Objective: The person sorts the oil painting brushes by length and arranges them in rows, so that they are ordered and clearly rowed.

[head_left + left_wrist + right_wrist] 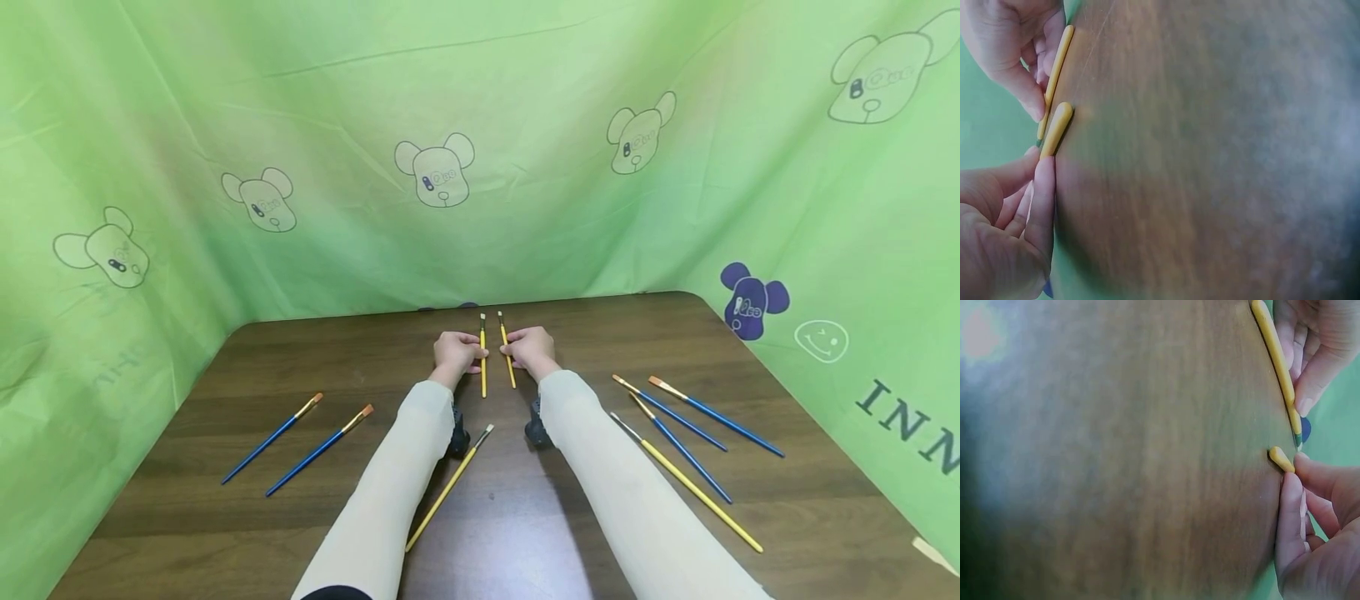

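Near the far edge of the table, my left hand (455,350) pinches a yellow paintbrush (483,379) between thumb and fingers. Just to its right, my right hand (534,347) pinches a second yellow paintbrush (505,332). Both brushes point their bristles away from me, side by side with a small gap. In the left wrist view, the handle end of the left brush (1057,128) sticks out past the fingertips. The right wrist view shows only a short handle end of the right brush (1280,458); the rest is hidden by the hand.
Between my forearms lies another yellow paintbrush (450,485). Two blue paintbrushes (318,450) rest at the left. On the right are several blue paintbrushes (720,417) and a yellow paintbrush (702,497), partly behind my sleeve. A green printed cloth (525,233) hangs around the wooden table (187,517).
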{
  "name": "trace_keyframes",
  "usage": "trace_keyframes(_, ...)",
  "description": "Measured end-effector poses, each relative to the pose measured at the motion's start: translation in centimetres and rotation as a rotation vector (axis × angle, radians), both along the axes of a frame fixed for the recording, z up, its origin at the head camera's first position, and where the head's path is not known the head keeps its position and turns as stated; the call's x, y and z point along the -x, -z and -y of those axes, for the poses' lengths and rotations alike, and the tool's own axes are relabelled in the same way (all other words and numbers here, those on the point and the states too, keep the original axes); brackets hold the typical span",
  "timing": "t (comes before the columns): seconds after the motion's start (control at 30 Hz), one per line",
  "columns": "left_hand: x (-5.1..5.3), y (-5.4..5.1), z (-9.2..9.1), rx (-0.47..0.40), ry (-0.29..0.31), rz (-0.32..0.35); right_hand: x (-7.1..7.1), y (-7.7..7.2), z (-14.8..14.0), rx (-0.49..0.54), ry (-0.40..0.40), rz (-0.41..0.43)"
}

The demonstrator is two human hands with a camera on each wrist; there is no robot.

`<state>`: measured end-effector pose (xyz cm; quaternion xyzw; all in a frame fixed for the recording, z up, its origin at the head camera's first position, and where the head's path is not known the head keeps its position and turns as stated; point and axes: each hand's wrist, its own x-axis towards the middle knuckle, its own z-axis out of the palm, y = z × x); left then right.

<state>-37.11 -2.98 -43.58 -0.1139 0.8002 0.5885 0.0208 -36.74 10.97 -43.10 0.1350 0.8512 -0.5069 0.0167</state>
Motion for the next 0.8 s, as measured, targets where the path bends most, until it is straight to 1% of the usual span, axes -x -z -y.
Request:
trace_keyframes(0.27,0.20,0.03,-0.19,0.003,-0.014,0.001,-0.03,0.04,-0.14,-0.009,-0.016,-0.005)
trace_keyframes(0.57,0.11,0.00,-0.15,0.010,0.001,-0.012,0.29,0.20,-0.21,0.016,-0.010,0.006)
trace_keyframes(0.8,-0.02,-0.03,-0.06,0.001,0.009,-0.018,0.13,0.07,-0.09,0.024,-0.009,-0.007)
